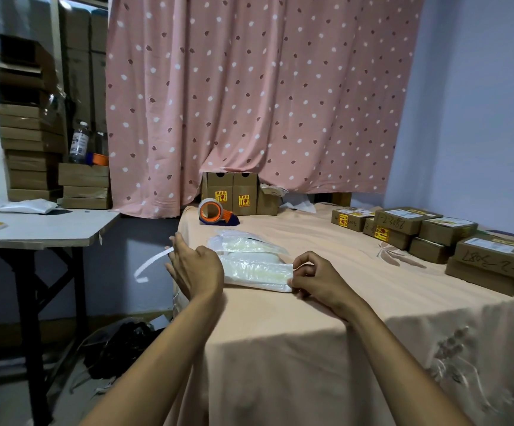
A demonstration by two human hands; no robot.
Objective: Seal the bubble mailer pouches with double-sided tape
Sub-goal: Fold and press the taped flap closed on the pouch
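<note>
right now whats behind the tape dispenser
Brown cardboard boxes with yellow labels stand behind the tape dispenser; the pink curtain drapes over their tops and hides anything further back.

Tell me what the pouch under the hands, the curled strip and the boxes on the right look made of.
The pouch: glossy translucent plastic, probably bubble-lined; it shines and looks padded. The strip: thin white paper or film, likely tape backing; it curls freely. The boxes: matte brown cardboard with paper labels.

Peach-sheeted bed (311,318) carries bubble mailer pouches (255,259), tape dispenser (215,212), labelled boxes (434,232).
</note>
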